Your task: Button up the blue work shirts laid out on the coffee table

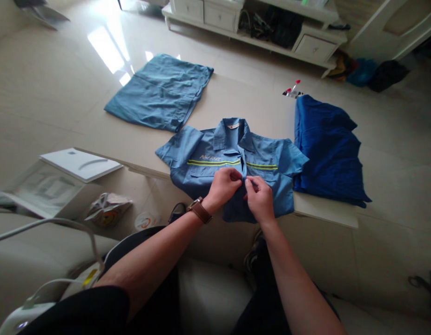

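Apparently, the short-sleeved work shirt [224,153], spread at the counter's [253,104] near edge, is only partly dealt with: its upper front gapes, and the left hand [225,187] and right hand [260,197] pinch the front opening; fastening lower down cannot be told. A light-blue garment [163,93], far left, and a dark-blue garment [327,149], right, look already folded. Beyond, a white cabinet [218,17] stands on shiny floor tiles [393,177].

The shirt [215,151] lies midway along the bench [250,102], its hem past the near edge. Behind it and to the left lies a garment [161,93]; just right, a pile [327,151], with bottles [295,87] behind. The cabinet [218,17] stands beyond the bench. At near left are a box [81,163], a bag [109,209] and a cup [145,221].
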Motion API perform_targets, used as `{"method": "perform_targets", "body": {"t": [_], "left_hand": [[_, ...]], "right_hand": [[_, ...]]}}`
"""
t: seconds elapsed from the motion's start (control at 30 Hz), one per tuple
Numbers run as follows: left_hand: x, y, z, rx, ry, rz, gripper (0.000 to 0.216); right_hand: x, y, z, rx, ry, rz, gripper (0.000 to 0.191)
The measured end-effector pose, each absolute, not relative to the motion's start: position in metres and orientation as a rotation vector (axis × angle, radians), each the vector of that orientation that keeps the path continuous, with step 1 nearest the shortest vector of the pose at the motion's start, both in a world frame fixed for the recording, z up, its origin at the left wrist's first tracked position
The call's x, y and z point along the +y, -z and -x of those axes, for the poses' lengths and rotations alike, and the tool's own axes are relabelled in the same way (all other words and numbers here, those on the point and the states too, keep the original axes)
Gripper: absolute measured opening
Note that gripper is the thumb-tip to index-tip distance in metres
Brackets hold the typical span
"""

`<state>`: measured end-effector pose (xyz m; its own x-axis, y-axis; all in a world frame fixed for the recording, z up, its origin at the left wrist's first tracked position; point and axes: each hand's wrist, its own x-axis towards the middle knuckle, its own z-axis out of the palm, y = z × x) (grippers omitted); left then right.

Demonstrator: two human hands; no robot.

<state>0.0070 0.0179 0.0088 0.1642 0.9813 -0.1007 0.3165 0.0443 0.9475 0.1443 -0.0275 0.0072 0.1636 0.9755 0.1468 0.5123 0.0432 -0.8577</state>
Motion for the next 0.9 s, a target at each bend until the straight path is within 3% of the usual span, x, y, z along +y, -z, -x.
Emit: {"method": "perform_targets", "body": {"t": [0.53, 0.7, 0.9], "left_hand": [[0.017, -0.012, -0.005, 1.265, -0.765, -1.512, 0.017], [0.018, -0.011, -0.005, 1.259, -0.759, -1.389, 0.007], [0.019, -0.001, -0.008, 1.207, -0.805, -1.177, 0.018]], "right_hand": [[-0.025, -0.008, -0.149, -1.422, -0.694, 1.69, 0.015], [-0.025, -0.007, -0.149, -1.434, -0.69, 1.694, 0.013], [-0.024, -0.009, -0.148, -1.493, -0.66, 1.643, 0.011]]}}
